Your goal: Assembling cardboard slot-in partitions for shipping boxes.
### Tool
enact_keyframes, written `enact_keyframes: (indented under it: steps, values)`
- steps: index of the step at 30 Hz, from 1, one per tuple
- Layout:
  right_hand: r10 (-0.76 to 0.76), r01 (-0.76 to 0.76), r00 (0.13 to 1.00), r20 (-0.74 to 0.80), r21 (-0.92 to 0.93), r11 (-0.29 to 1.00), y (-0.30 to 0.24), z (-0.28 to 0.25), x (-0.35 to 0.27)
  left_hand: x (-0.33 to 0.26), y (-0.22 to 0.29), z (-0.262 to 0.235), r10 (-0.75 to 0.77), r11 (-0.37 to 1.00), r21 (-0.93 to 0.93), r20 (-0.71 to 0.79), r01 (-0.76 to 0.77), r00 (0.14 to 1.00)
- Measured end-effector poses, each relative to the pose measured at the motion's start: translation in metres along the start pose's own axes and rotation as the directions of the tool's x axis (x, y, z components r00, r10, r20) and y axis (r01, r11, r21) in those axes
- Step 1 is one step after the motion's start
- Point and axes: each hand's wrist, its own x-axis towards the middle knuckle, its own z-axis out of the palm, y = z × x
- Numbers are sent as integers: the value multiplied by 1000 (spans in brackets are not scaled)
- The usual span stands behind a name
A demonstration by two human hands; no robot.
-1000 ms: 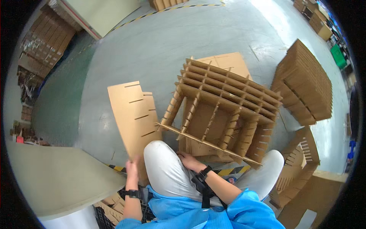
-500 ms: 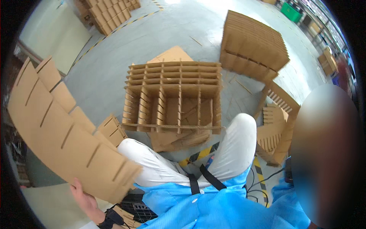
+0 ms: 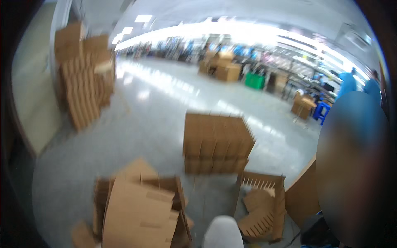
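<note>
Neither my left hand nor my right hand shows now. A brown slotted cardboard sheet [image 3: 138, 219] stands up at the lower left, its slots on the right-hand edge. It covers much of the cardboard divider grid [image 3: 100, 202] behind it, and whether the two touch cannot be told. What supports the sheet is below the picture's edge. My white-trousered knee [image 3: 223, 233] rises at the bottom, right of the sheet.
A block of assembled cardboard dividers [image 3: 217, 138] stands on the floor ahead. To its right is an open carton [image 3: 279, 211] with slotted pieces [image 3: 258, 202]. Tall cardboard stacks [image 3: 80, 91] rise at left. Far off are a green crate [image 3: 254, 81] and blue-clothed people [image 3: 348, 84].
The view has swung up toward the room. The slotted sheet has gone from the left side to in front of the divider grid. My left hand has left the picture.
</note>
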Motion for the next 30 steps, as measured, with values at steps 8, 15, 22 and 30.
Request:
enact_keyframes:
  steps: [8, 15, 22, 30]
  values:
    - [289, -336, 932, 218, 222, 915, -46, 66, -70, 67, 71, 63, 145, 982, 101, 148, -161, 978]
    - [408, -512, 436, 802, -152, 846, -136, 111, -127, 75, 75, 50, 185, 937, 197, 424, -290, 886]
    - [115, -419, 309, 944, 27, 907, -172, 103, -98, 52, 65, 35, 79, 940, 229, 580, -255, 811]
    - [182, -591, 295, 938, 30, 806, -181, 133, -149, 113, 66, 71, -29, 856, 386, 702, -345, 712]
